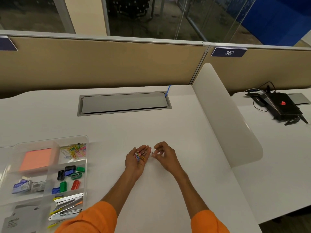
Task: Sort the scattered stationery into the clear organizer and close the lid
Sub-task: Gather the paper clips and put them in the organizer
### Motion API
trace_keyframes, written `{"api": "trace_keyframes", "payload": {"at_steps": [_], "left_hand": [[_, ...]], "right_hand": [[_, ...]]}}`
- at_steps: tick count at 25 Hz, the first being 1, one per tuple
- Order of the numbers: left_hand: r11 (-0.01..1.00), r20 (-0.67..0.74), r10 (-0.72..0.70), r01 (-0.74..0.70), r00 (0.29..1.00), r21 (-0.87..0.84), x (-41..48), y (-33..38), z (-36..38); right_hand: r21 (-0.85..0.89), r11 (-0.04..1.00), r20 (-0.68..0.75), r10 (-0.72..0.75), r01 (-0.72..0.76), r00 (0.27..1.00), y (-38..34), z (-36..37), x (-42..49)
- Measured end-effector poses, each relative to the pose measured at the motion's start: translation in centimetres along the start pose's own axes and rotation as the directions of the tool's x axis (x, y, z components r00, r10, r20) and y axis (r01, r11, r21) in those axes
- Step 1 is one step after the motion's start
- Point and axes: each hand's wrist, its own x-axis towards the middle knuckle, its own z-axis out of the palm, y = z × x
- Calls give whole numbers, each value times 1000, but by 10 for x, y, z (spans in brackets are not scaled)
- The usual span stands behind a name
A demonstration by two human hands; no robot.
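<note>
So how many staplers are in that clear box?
2: one stapler lies in the clear box's near right compartment, the second stapler just nearer the person; the sleeve may hide more.

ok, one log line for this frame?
left hand: palm up, carrying coloured paper clips | right hand: pinching single clip | organizer: left of hands, partly filled

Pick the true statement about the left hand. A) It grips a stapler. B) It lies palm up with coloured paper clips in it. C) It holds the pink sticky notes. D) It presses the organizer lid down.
B: the left hand lies palm up, a heap of coloured paper clips in it; the staplers and pink notes sit in the organizer.
</note>
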Motion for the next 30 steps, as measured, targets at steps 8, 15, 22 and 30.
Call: {"api": "trace_keyframes", "payload": {"at_steps": [8, 15, 22, 30], "left_hand": [[996, 17, -34, 32, 999, 80, -2, -5, 7], [999, 25, -21, 22, 999, -49, 1, 6, 1], [998, 33, 16, -14, 999, -61, 1, 13, 0], [994, -3, 92, -91, 996, 66, -11, 22, 2]], "right_hand": [[151, 988, -137, 35, -14, 990, -22, 20, 6], [-52, 981, -312, 164, -189, 936, 13, 1, 19], [-38, 965, -265, 239, -258, 934, 9, 5, 25], [172, 982, -64, 89, -76, 994, -59, 40, 7]]}}
